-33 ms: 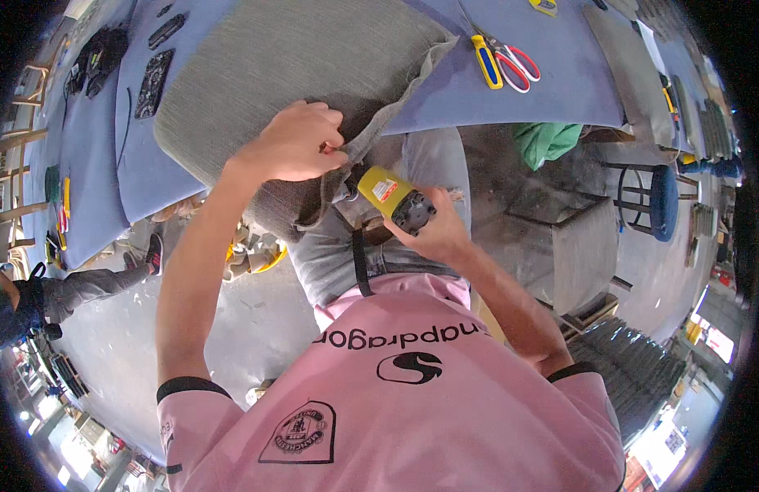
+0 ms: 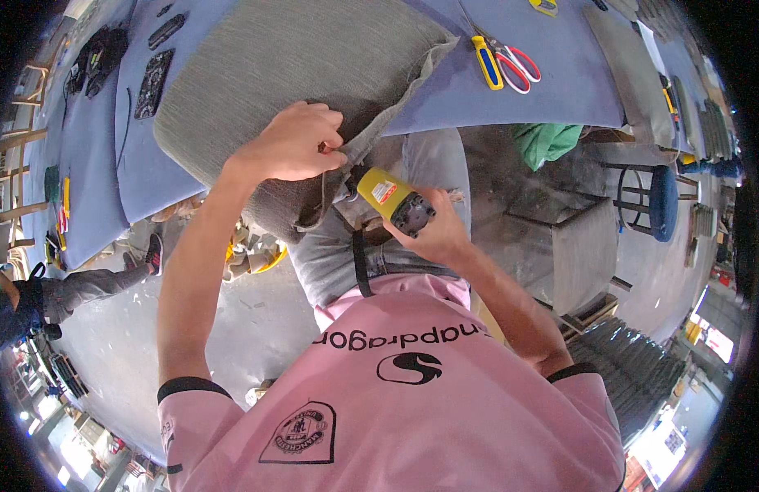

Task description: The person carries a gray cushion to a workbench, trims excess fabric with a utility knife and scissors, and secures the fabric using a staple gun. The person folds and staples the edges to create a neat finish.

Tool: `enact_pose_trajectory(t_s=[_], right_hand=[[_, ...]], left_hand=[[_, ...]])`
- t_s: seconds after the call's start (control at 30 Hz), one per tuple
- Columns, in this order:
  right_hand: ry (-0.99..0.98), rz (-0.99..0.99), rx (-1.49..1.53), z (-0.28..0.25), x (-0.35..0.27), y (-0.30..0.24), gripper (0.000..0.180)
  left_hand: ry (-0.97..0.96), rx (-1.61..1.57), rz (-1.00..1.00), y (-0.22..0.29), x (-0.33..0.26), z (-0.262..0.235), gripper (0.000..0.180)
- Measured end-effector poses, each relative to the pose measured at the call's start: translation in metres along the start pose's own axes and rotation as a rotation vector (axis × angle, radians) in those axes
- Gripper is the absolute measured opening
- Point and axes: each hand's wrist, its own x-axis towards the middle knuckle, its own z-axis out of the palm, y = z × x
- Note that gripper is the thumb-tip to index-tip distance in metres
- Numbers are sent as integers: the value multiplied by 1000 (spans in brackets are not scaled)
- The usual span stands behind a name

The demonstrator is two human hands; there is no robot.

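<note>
A grey fabric-covered cushion or seat panel (image 2: 289, 78) lies on the blue-topped table and overhangs its near edge. My left hand (image 2: 302, 143) is closed on the loose fabric edge (image 2: 359, 148) at the cushion's near right corner, its fingers pinching the cloth. In my right hand (image 2: 439, 230) is a yellow staple gun (image 2: 384, 190) with a black end cap. Its nose points up and left at the folded fabric beside my left hand. Whether the nose touches the cloth is hidden. My fingers cover the tool's handle.
Red-handled scissors (image 2: 517, 67) and a yellow-blue screwdriver (image 2: 487, 63) lie on the table (image 2: 568, 90). A black phone-like object (image 2: 154, 84) is at the left. Green cloth (image 2: 547, 143) hangs beyond the edge, a blue stool (image 2: 663, 202) stands right, and another person's leg (image 2: 97, 291) shows left.
</note>
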Motion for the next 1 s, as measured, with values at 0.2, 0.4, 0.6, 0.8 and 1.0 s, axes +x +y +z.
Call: enact_pose_trajectory(t_s=[0.2, 0.4, 0.6, 0.8, 1.0], right_hand=[[-103, -47, 109, -3, 23, -6, 66], [-142, 98, 166, -16, 24, -15, 73], [-88, 90, -8, -60, 22, -2, 71], [-204, 76, -109, -84, 13, 7, 74], [128, -219, 1, -40, 15, 30, 70]], left_hand=[[34, -87, -44, -9, 8, 10, 37], [165, -78, -90, -2, 12, -1, 33], [479, -40, -166, 27, 49, 14, 43], [-56, 197, -124, 44, 40, -12, 42], [-30, -159, -10, -1, 37, -6, 37]])
